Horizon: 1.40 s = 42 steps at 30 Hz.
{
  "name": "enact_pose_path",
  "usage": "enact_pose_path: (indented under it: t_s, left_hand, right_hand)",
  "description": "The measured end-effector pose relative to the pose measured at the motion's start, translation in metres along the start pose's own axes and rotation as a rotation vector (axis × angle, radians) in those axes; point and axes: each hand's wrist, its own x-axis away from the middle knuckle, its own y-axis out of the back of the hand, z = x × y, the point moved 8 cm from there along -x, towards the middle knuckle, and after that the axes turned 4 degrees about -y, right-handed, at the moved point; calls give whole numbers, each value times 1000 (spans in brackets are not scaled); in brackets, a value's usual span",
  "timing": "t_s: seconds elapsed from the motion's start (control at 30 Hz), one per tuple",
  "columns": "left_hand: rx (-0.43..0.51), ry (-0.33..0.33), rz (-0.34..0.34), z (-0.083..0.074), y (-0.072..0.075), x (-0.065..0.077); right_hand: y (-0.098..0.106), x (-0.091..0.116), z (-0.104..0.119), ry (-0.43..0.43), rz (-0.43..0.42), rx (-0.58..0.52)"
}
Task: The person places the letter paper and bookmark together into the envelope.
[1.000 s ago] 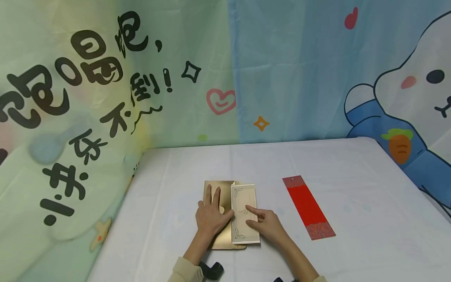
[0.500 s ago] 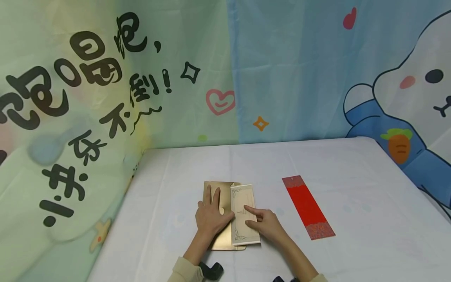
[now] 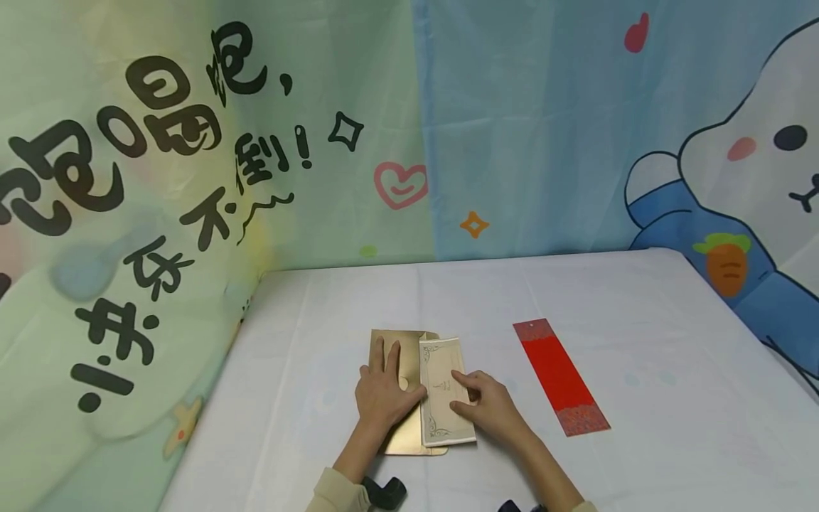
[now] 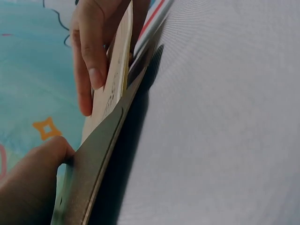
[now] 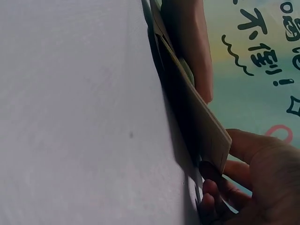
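A gold envelope (image 3: 403,441) lies on the table in front of me. My left hand (image 3: 384,395) rests over it with its fingers spread, the thumb reaching to the left edge of a cream printed card (image 3: 438,395). That card has scrollwork in its corners and overlaps the envelope's right part. My right hand (image 3: 489,409) pinches the card's right side, thumb and forefinger on its face and other fingers curled beneath. The right wrist view shows the layered card (image 5: 213,133) tilted up off the table at the gripped end. In the left wrist view one end tucks behind the envelope's edge (image 4: 96,171).
A red strip (image 3: 561,377) with patterned ends lies slantwise on the white tablecloth (image 3: 678,355) to the right. Behind the table hangs a printed curtain (image 3: 525,142). A black device (image 3: 385,492) sits at my left wrist.
My right hand has shifted very slightly to the right, and the card's right edge has moved with it. The left hand stays in place on the envelope.
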Motion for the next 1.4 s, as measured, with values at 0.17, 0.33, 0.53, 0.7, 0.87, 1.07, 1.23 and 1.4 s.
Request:
enact_pose_path:
  t_s: [0.17,0.33,0.53,0.7,0.87,1.07,1.23,1.4]
  left_hand:
    - [-1,2,7,1,1,0]
    - [2,4,15,0,1,0]
    - [-8,4,28,0,-1,0]
    - [-19,11,43,0,-3,0]
    - [-31,13,44,1,-4,0]
    - [-32,15,32,2,-2,1]
    - [-32,9,37,1,-2,1]
    - [-39,3,36,1,-2,1]
  right_hand:
    - [-8,-3,3,46,-8,57]
    - [-18,-3,8,76,-56,128]
    - [-19,-1,13,124,-73,243]
    - [-12,-1,16,191,-75,308]
    - [-7,-1,10,209,-14,360]
    - [-13,-1,7,227,91,351]
    - [-21,-1,13,284,94,374]
    - [-27,-3,17,298,89,377]
